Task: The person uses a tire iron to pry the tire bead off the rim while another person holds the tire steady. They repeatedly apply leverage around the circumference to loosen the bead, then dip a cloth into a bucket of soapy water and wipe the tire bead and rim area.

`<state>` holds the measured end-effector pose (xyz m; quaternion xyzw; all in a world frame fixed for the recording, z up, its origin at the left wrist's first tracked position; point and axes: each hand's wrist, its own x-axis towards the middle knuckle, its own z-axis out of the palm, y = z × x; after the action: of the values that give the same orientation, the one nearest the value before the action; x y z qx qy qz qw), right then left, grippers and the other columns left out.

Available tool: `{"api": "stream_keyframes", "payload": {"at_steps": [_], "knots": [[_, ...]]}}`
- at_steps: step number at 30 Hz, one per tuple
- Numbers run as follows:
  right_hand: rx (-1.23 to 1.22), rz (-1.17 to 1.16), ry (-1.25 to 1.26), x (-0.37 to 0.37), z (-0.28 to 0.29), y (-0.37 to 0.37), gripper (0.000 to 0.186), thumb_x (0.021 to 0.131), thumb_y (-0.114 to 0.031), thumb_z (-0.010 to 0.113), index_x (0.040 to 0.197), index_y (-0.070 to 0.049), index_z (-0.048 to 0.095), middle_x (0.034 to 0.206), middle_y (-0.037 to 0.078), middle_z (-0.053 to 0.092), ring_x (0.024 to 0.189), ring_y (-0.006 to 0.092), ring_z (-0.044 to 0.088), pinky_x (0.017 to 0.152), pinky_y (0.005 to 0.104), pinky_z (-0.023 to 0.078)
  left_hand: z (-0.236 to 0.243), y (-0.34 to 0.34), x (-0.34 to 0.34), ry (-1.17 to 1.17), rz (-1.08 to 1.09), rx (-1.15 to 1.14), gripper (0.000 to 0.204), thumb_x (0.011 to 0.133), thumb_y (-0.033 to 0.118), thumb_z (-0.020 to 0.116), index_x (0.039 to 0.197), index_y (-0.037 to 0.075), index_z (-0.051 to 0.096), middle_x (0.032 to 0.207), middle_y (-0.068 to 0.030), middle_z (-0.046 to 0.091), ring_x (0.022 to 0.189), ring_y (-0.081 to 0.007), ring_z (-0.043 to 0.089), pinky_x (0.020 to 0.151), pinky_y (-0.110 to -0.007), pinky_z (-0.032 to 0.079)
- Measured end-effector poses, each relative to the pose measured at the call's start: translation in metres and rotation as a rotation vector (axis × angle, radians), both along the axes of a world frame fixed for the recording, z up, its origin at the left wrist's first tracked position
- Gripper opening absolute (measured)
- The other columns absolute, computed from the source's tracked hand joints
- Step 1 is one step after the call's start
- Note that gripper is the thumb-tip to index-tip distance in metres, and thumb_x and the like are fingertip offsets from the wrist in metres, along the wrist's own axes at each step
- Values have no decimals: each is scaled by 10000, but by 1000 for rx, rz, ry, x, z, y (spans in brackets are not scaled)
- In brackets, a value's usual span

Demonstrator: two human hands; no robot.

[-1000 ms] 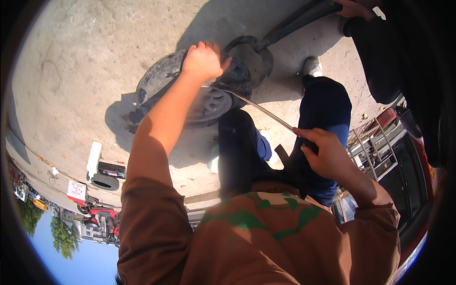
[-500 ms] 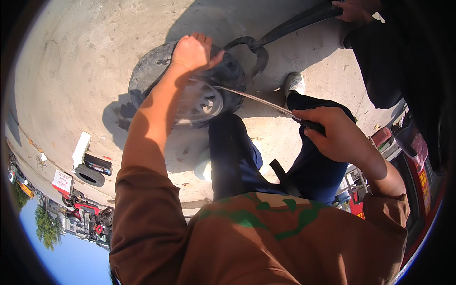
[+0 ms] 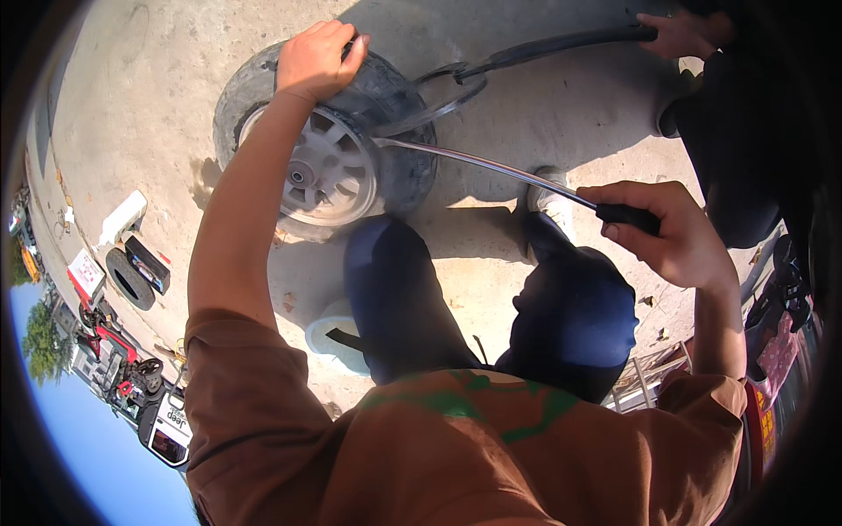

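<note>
My left hand (image 3: 320,61) grips the upper part of a dusty black tyre (image 3: 412,180) lying on the ground around a pale metal rim (image 3: 338,180). My right hand (image 3: 667,232) is closed on the black handle of a long steel tyre lever (image 3: 491,160), whose far end is at the tyre's bead beside the rim, its tip indistinct. A black inner tube (image 3: 561,44) runs from the wheel toward the upper right, where another person's hand (image 3: 680,35) holds it.
The co-worker's dark-clothed legs (image 3: 745,158) stand at the right. On the concrete ground (image 3: 132,105) at the left lie a spare tyre (image 3: 130,280) and a white object (image 3: 123,217). Red scooters (image 3: 114,342) and a white vehicle (image 3: 167,425) stand behind, with a cluttered vehicle at the right edge.
The wheel and my left hand appear higher and farther left, with more of the rim showing. My right hand and the lever's handle have moved right and upward.
</note>
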<state>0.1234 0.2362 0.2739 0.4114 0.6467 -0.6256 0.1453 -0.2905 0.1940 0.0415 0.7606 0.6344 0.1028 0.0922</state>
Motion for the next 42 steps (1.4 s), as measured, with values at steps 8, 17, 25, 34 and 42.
{"api": "stream_keyframes", "payload": {"at_steps": [8, 17, 25, 34, 42], "knots": [[111, -59, 180, 63, -69, -50, 378, 922, -16, 682, 1299, -49, 682, 886, 88, 691, 720, 126, 581, 661, 272, 472, 47, -156, 98, -589, 835, 73, 217, 944, 141, 675, 1119, 15, 649, 1125, -143, 640, 954, -244, 654, 860, -355, 525], [-12, -176, 312, 60, -97, -49, 365, 993, -52, 623, 1356, -19, 643, 846, 8, 644, 573, 29, 432, 540, 207, 360, 82, -190, 137, -78, 490, -113, 344, 849, 197, 749, 1141, 30, 671, 1320, -141, 626, 1146, -358, 635, 950, -421, 528], [1, -57, 418, 70, -137, -41, 378, 979, -65, 656, 1356, -38, 649, 812, -2, 654, 575, 30, 469, 529, 208, 390, 105, -268, 125, -554, 709, -481, 299, 938, 145, 690, 1211, 26, 665, 1260, -131, 675, 1122, -299, 658, 958, -374, 522], [208, 17, 278, 127, -167, -58, 387, 836, -68, 751, 1214, -60, 668, 874, 86, 687, 776, 158, 628, 754, 281, 518, 119, -531, 172, -1374, 1657, -923, 560, 1076, 421, 440, 1399, -21, 559, 1378, -188, 618, 1334, -278, 528, 1146, -413, 403], [213, 119, 222, 146, -204, -71, 303, 774, -94, 691, 1074, -59, 667, 739, 89, 630, 636, 216, 607, 638, 330, 508, 132, -458, 126, -1963, 1144, -375, 668, 1044, 567, 414, 1380, 10, 567, 1404, -212, 591, 1418, -338, 440, 1196, -535, 319]]}}
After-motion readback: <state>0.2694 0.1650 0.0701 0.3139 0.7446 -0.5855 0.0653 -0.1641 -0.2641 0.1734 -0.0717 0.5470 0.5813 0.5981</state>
